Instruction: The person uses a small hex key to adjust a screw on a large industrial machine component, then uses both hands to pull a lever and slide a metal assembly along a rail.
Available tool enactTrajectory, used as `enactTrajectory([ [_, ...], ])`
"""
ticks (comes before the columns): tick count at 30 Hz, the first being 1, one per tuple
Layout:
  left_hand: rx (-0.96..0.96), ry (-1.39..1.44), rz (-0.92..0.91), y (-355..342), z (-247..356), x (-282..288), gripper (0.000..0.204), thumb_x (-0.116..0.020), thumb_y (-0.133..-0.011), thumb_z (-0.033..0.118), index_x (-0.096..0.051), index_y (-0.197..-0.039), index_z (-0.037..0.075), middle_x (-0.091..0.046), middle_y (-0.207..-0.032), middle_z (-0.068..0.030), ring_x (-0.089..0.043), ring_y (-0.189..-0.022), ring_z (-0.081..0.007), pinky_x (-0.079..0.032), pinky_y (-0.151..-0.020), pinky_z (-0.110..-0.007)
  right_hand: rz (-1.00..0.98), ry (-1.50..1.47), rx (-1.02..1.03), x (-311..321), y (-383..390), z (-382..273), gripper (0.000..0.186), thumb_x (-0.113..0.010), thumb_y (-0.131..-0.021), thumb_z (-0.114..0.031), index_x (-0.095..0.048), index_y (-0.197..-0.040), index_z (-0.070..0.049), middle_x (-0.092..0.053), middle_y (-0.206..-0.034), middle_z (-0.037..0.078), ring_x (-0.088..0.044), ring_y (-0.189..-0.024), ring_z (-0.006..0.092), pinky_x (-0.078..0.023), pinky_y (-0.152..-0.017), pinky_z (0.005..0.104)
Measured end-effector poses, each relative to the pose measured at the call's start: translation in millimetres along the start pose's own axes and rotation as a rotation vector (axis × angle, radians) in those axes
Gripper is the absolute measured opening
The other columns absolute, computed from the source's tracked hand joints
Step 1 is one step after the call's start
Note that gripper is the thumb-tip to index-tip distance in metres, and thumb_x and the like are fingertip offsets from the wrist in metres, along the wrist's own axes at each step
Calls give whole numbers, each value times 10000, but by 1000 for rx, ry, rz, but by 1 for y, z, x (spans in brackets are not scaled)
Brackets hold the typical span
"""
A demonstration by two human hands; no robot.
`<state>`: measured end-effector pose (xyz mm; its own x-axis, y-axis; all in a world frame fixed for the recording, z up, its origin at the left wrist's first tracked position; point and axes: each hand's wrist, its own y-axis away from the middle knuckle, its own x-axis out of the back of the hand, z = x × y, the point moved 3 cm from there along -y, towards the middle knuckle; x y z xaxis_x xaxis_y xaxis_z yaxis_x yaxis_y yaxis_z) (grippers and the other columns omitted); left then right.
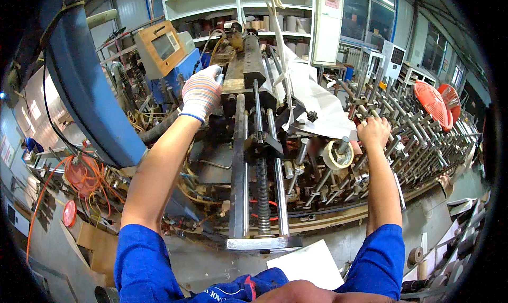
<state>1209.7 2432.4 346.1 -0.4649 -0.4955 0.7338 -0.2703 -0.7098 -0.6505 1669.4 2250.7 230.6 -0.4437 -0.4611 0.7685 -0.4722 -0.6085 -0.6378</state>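
Observation:
My left hand [202, 93], in a striped knit glove with grey fingertips and a blue cuff, is at the left side of a dark metal machine block [253, 65]. Its fingers are bent together; what they hold, if anything, is hidden. Between my arms, a threaded screw [263, 197] and polished guide rods [279, 197] run toward me to a metal end plate [262, 243]. My bare right hand [374, 131] is curled down among metal rods and clamps [407, 125]. I cannot make out what its fingers grip. Beside it, a tape roll [337, 155] sits around a metal post.
A blue column [87, 91] rises at left, near a wooden-framed control panel [160, 49]. White sheeting [320, 104] drapes behind the rods. Red fan-like discs [435, 104] stand at right. Orange hose [84, 173] hangs at left; a white board [309, 263] lies below the end plate.

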Motion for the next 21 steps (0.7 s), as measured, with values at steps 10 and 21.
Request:
enactTrajectory([
  [10,-16,176,-46,-8,-9,0,298,-617,-953,223,-749,-1204,131,-730,-1151,-181,-691,-1055,-392,-554,-938,-453,31,-28,-13,-1,0,-1,358,-678,-830,-360,-785,-951,-41,-748,-1084,144,-620,-1137,332,-462,-1013,452],
  [21,-429,-415,-115,-9,-2,10,201,-690,-845,53,-718,-1042,79,-713,-988,-172,-710,-981,-367,-584,-852,-439,4,-57,-27,0,1,0,365,-669,-835,-360,-785,-964,-39,-748,-1092,141,-621,-1134,327,-472,-999,451],
])
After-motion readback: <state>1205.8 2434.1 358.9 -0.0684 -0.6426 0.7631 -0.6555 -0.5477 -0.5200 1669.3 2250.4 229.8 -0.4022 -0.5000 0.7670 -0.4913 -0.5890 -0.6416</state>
